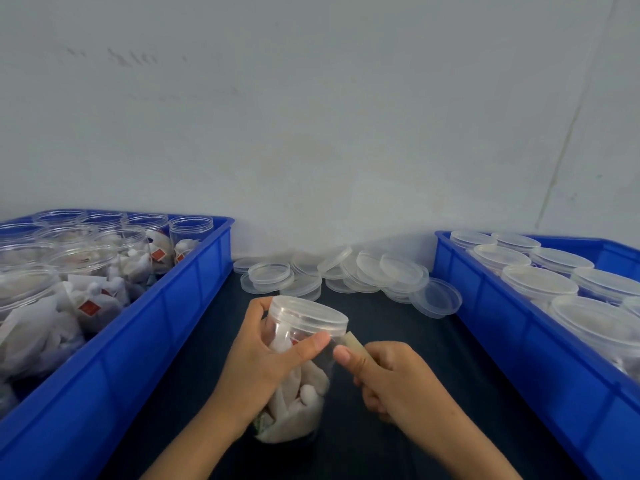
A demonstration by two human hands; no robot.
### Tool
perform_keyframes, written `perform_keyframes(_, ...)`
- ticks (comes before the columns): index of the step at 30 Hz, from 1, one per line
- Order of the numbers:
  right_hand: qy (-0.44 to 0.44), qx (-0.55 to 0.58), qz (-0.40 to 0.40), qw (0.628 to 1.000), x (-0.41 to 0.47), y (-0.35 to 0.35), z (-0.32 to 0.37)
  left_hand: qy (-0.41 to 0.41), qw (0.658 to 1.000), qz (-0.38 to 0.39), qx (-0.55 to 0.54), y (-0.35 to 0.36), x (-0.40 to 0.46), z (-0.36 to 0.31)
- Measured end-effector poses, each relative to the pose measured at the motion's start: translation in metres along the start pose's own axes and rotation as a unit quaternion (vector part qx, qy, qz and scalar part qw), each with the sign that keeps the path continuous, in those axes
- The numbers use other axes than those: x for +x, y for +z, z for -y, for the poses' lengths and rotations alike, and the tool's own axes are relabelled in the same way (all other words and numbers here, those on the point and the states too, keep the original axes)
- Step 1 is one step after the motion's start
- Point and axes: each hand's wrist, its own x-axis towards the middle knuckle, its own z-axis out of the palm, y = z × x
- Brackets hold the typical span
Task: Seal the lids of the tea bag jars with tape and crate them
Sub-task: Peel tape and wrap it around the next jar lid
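Note:
A clear plastic jar (304, 382) filled with white tea bags stands tilted on the dark table, its clear lid (308, 315) on top. My left hand (263, 358) grips the jar from the left, thumb lying just under the lid's rim. My right hand (388, 379) holds a small roll of clear tape (352, 341) against the jar's right side, thumb near my left thumb. The tape strip itself is too clear to make out.
A blue crate (166, 306) at the left holds several open jars of tea bags. Another blue crate (519, 327) at the right holds several lidded jars. Loose clear lids (346, 275) are heaped at the table's back, against the wall.

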Motion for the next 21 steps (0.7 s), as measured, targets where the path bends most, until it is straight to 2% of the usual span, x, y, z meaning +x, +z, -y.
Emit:
perform_keyframes(2, -0.032, -0.032, -0.004, 0.999, -0.002, -0.003, 0.003, -0.003, 1.000, -0.006, -0.014, -0.005, 0.002, 0.002)
perform_keyframes(5, -0.068, -0.143, -0.046, 0.986, -0.006, -0.009, 0.007, -0.005, 1.000, -0.005, -0.029, -0.010, 0.004, 0.005)
perform_keyframes(10, -0.065, -0.298, -0.120, 0.945, -0.007, -0.014, 0.005, 0.013, 0.999, 0.033, -0.030, -0.011, 0.006, 0.006)
perform_keyframes(21, -0.026, -0.253, -0.090, 0.963, 0.001, -0.022, -0.002, 0.008, 0.992, 0.109, -0.060, -0.014, 0.005, 0.006)
